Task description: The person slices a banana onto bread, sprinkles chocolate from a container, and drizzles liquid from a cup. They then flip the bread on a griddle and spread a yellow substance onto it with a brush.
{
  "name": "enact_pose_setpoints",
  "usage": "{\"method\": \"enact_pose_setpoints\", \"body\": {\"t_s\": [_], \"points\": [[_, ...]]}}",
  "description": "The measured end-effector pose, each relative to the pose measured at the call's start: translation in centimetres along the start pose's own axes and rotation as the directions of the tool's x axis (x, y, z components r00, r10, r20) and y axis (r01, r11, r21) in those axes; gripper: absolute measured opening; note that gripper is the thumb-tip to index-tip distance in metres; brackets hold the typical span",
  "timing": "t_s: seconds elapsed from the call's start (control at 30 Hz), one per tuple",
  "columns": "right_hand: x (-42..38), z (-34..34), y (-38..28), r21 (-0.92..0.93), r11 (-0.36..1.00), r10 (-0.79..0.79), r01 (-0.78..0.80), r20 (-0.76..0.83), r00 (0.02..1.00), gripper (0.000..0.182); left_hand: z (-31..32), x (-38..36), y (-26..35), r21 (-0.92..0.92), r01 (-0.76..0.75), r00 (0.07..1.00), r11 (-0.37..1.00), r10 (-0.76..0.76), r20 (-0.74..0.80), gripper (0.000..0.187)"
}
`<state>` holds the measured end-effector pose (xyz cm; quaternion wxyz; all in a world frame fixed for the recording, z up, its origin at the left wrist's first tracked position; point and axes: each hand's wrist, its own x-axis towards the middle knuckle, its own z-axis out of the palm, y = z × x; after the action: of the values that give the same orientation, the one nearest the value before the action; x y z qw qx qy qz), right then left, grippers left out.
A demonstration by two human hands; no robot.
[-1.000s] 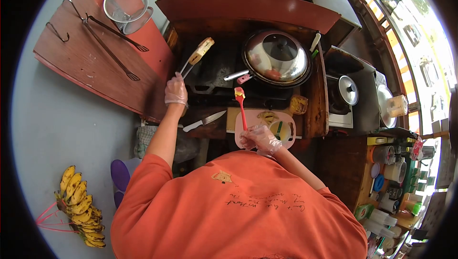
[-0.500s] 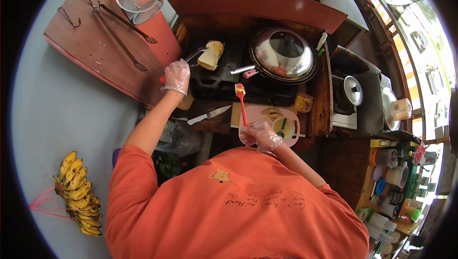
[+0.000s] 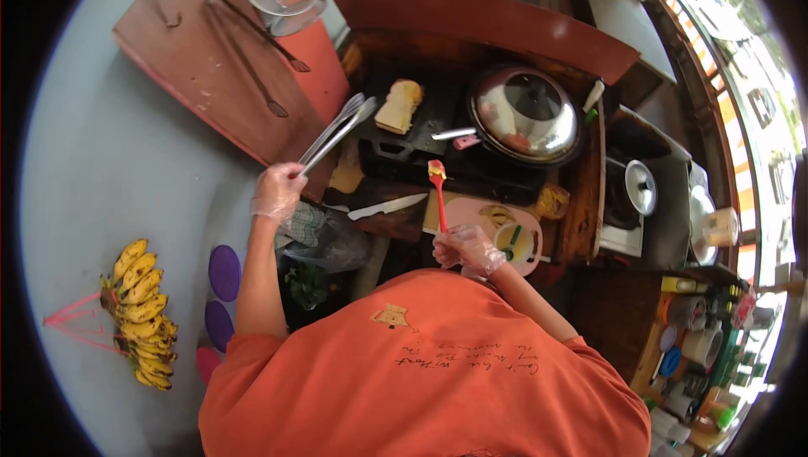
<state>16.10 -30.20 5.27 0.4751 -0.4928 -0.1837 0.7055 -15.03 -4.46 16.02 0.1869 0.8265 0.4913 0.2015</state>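
In a thin clear plastic glove, my left hand [image 3: 278, 194] is closed around the near end of metal tongs [image 3: 335, 135]. The tongs' tips stand apart at the left edge of the griddle, with nothing between them. A slice-topped piece of bread [image 3: 398, 108] lies on the dark griddle [image 3: 433, 112], to the right of the tips. My gloved right hand [image 3: 470, 250] grips a red spatula [image 3: 441, 200], its head upward with a yellow smear on it. Beside that hand, a pink cutting board [image 3: 530, 265] bears a cup [image 3: 523, 245] with a green handle in it.
A lidded pan [image 3: 526, 112] sits right of the bread. A white-handled knife [image 3: 387, 206] lies in front of the griddle. Bananas [image 3: 139, 314] hang at the left, below a red board [image 3: 227, 70] with hanging utensils. A covered pot [image 3: 640, 188] stands farther right.
My left hand has drawn the tongs back from the bread, leftward and toward me, leaving the bread on the griddle. My right hand still holds the spatula. The view has shifted somewhat.
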Motion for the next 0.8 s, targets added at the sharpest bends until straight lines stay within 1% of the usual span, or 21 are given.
{"method": "enact_pose_setpoints", "body": {"t_s": [0.03,0.07,0.1,0.13,0.17,0.2,0.23,0.3,0.33,0.4,0.43,0.47,0.53,0.57,0.6,0.63,0.67,0.73,0.8], "points": [[0.1,-0.1,0.0,-0.019,1.000,-0.002,0.003,0.032,0.999,0.022,-1.3,0.3,1.5,0.069,-0.106,0.994,0.992,0.107,-0.018,0.019],[0.3,-0.3,0.2,-0.010,1.000,0.005,-0.005,0.034,0.999,0.022,-3.1,0.8,3.4,0.213,-0.245,0.959,0.946,0.268,-0.087,0.015],[0.7,-0.3,0.3,-0.004,1.000,0.011,-0.011,0.039,0.999,0.022,-5.0,1.5,5.3,0.368,-0.356,0.896,0.859,0.425,-0.126,0.011],[1.3,-0.4,0.6,-0.031,1.000,0.008,-0.006,0.081,0.997,0.022,-6.7,2.3,6.9,0.496,-0.359,0.840,0.790,0.506,-0.198,0.006],[1.9,-0.6,1.1,0.009,1.000,0.028,-0.029,0.101,0.994,0.021,-9.1,3.1,9.2,0.616,-0.325,0.854,0.718,0.502,-0.135,0.006],[2.4,-0.7,1.3,0.053,0.997,0.048,-0.054,0.112,0.993,0.021,-11.2,4.6,9.6,0.697,-0.390,0.760,0.602,0.637,-0.125,0.006],[2.3,-0.2,0.8,0.038,0.998,0.043,-0.048,0.129,0.991,0.021,-13.0,6.3,10.1,0.767,-0.439,0.646,0.468,0.758,-0.092,0.007],[1.3,0.9,-0.6,-0.004,0.997,0.076,-0.076,0.117,0.990,0.021,-16.6,8.4,11.8,0.837,-0.477,0.483,0.270,0.876,-0.007,0.012],[1.4,0.8,-0.6,-0.009,0.998,0.069,-0.068,0.121,0.990,0.021,-18.2,9.1,12.7,0.841,-0.470,0.480,0.267,0.877,-0.011,0.012],[1.9,0.3,-0.1,-0.020,0.998,0.068,-0.066,0.118,0.991,0.020,-20.7,10.4,13.9,0.856,-0.510,0.466,0.087,0.864,0.190,0.018],[2.5,-0.5,0.5,0.046,0.996,0.063,-0.072,0.167,0.984,0.017,-21.6,11.1,13.9,0.849,-0.524,0.476,0.067,0.850,0.227,0.016],[3.0,-1.2,1.1,0.045,0.997,0.059,-0.067,0.167,0.984,0.017,-22.4,11.7,13.9,0.851,-0.521,0.474,0.064,0.851,0.226,0.016],[3.1,-1.7,1.4,0.085,0.994,0.045,-0.063,0.198,0.979,0.016,-23.8,13.0,13.5,0.822,-0.569,0.514,0.032,0.794,0.324,0.014],[2.9,-1.7,1.2,0.086,0.995,0.041,-0.059,0.195,0.980,0.016,-24.3,13.6,13.0,0.804,-0.593,0.511,0.044,0.792,0.334,0.017],[2.4,-1.2,0.7,0.093,0.994,0.043,-0.058,0.158,0.987,0.016,-24.5,14.0,13.1,0.804,-0.593,0.506,0.042,0.796,0.332,0.017],[2.0,-1.0,0.4,0.100,0.993,0.045,-0.058,0.120,0.992,0.016,-24.8,14.4,13.3,0.786,-0.616,0.598,0.060,0.685,0.416,0.018],[1.8,-0.9,0.2,0.102,0.993,0.041,-0.053,0.116,0.992,0.016,-25.0,14.6,13.3,0.769,-0.635,0.669,0.082,0.555,0.493,0.020],[1.6,-0.9,0.0,0.073,0.996,0.043,-0.048,0.067,0.997,0.015,-24.3,14.8,12.1,0.750,-0.654,0.661,0.103,0.558,0.501,0.020],[1.7,-1.3,0.0,0.083,0.995,0.044,-0.050,0.075,0.996,0.016,-23.7,14.2,11.2,0.725,-0.681,0.614,0.108,0.623,0.485,0.019]]}}
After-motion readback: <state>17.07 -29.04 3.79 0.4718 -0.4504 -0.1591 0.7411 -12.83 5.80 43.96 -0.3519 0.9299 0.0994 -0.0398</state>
